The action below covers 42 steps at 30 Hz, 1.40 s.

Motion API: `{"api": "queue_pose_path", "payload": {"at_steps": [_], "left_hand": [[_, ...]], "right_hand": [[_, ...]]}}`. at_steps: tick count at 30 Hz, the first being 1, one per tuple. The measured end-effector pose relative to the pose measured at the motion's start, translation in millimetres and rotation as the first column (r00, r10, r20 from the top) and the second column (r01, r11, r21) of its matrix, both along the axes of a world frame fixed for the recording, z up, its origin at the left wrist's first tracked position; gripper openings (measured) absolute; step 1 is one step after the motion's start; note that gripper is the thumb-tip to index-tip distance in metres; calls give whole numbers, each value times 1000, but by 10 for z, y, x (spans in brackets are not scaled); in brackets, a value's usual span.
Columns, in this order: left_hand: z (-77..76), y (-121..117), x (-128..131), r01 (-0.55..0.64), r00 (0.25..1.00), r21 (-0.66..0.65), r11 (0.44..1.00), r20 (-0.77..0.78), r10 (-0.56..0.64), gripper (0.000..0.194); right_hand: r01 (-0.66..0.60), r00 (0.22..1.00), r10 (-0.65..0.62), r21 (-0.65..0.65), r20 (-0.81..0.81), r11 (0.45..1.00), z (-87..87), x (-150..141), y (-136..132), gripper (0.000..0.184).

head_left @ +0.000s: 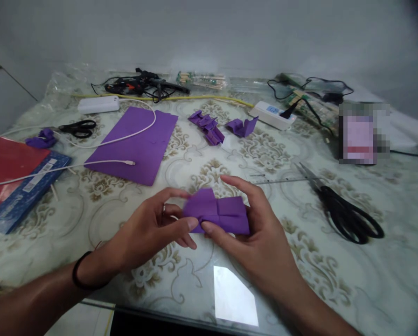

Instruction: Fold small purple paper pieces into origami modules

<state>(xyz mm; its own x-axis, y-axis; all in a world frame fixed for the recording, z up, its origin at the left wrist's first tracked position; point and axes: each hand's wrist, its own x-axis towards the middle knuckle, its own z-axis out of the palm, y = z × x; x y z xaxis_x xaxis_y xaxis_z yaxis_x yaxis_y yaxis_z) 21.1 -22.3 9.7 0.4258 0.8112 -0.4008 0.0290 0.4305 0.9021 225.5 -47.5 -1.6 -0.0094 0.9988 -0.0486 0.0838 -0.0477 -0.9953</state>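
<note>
A creased piece of folded purple paper (230, 212) is held between my two hands over the near part of the table. My left hand (149, 226) pinches its left end, thumb on top and fingers behind. From the right, my right hand (261, 228) grips it with the thumb along the lower edge, while the index finger is raised off the paper. Farther back lie a folded purple strip of several joined units (207, 127) and a smaller folded purple piece (243, 127). Flat purple sheets (135, 144) rest to the left of them.
Large black-handled scissors (349, 210) lie at right beside a clear ruler (282, 180). A white power strip (274, 115) and tangled black cables stand behind. At left are smaller scissors (78, 128), a white cable (114, 162), a power bank (99, 104) and a red-and-blue packet (23, 177).
</note>
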Motion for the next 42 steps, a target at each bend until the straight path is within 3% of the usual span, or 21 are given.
{"api": "queue_pose_path", "payload": {"at_steps": [3,4,7,9,13,17,22,27,33,39,42], "left_hand": [[4,10,-12,-49,997,-52,997,61,52,77],[1,13,-15,-27,996,-70,997,82,33,72],[-20,11,-16,27,993,-72,997,113,-18,35],[-39,-1,-10,-6,993,-32,999,119,10,21],[-67,-40,-2,-91,993,62,994,76,86,22],[-36,-51,-24,-46,992,199,979,-102,68,33],[48,4,-81,139,971,321,937,-228,-67,19],[34,1,-132,49,997,278,959,-66,-32,49],[-91,-23,-119,66,990,410,910,-143,-8,23],[-93,-44,-47,-86,992,327,941,-55,110,53],[-93,-71,-19,-138,990,307,941,15,140,59]], "right_hand": [[-8,1000,8,-11,20,1000,6,6,-4,68],[-16,1000,17,-20,20,1000,8,7,-1,69],[-33,999,31,-51,-25,998,3,6,12,71],[-65,994,55,-95,-97,993,-16,0,24,61],[-233,965,196,-222,-176,947,-66,-20,44,15],[-253,967,250,-246,-46,936,-50,-15,50,28],[-342,926,370,-256,72,904,6,34,59,17],[-313,933,346,-249,101,917,5,91,96,13],[-306,949,315,-210,12,929,5,111,110,15],[-139,984,125,-115,-124,984,4,55,104,23],[-94,988,87,-57,-124,994,-34,15,66,25]]}}
